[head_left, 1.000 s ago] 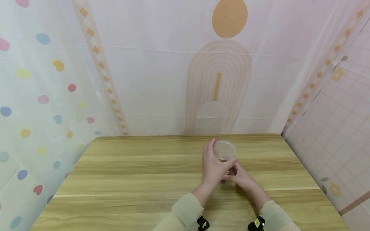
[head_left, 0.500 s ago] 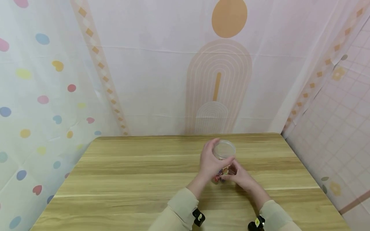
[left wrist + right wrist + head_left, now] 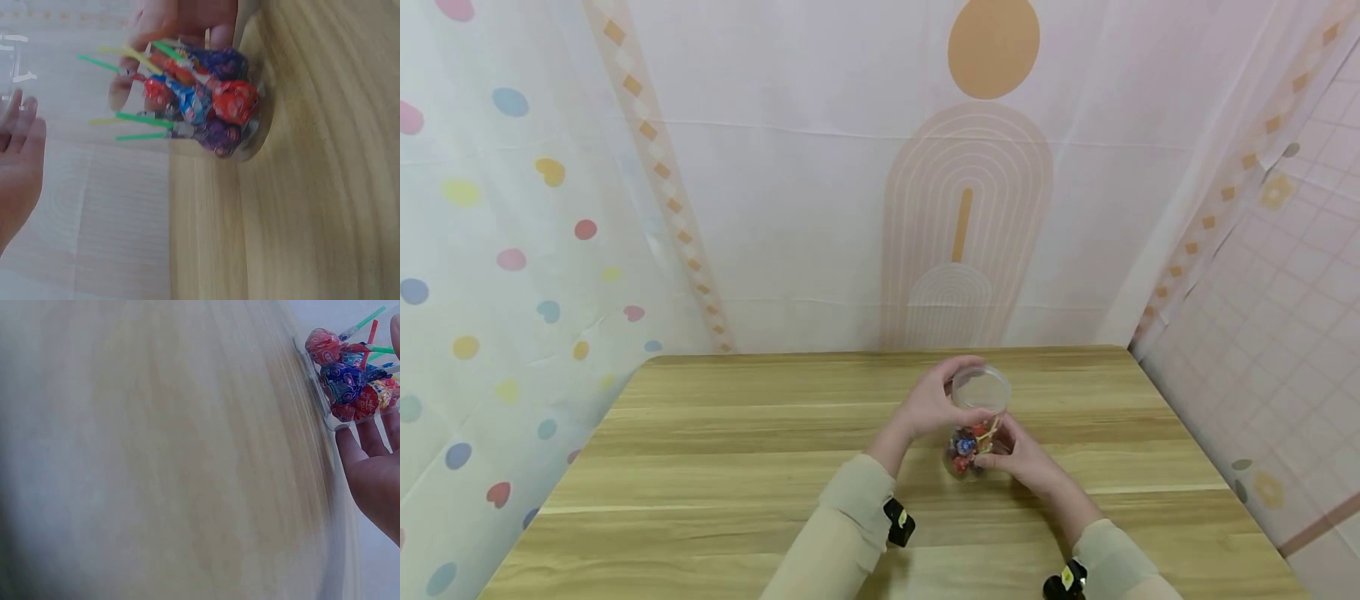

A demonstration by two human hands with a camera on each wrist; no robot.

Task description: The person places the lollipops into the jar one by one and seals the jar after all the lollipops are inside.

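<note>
A clear jar (image 3: 973, 421) stands on the table (image 3: 737, 450), right of centre and toward the far edge. The jar holds wrapped lollipops (image 3: 206, 103) in red, blue and purple, with green, yellow and red sticks pointing up toward the lid (image 3: 981, 387). The left hand (image 3: 936, 400) curls round the lid at the jar's top, thumb on the near side and fingers over the far rim, gripping it. The right hand (image 3: 1018, 454) grips the lower body of the jar from the right, its fingers wrapped round the wall; in the left wrist view these fingers (image 3: 181, 37) show through the clear plastic behind the lollipops. In the right wrist view the jar base (image 3: 322, 394) sits flat on the wood, with the palm just beside it. Both forearms wear beige sleeves (image 3: 850, 533), each with a black wrist mount (image 3: 897, 522). Patterned cloth backdrops (image 3: 850, 183) hang behind and to both sides of the table.
</note>
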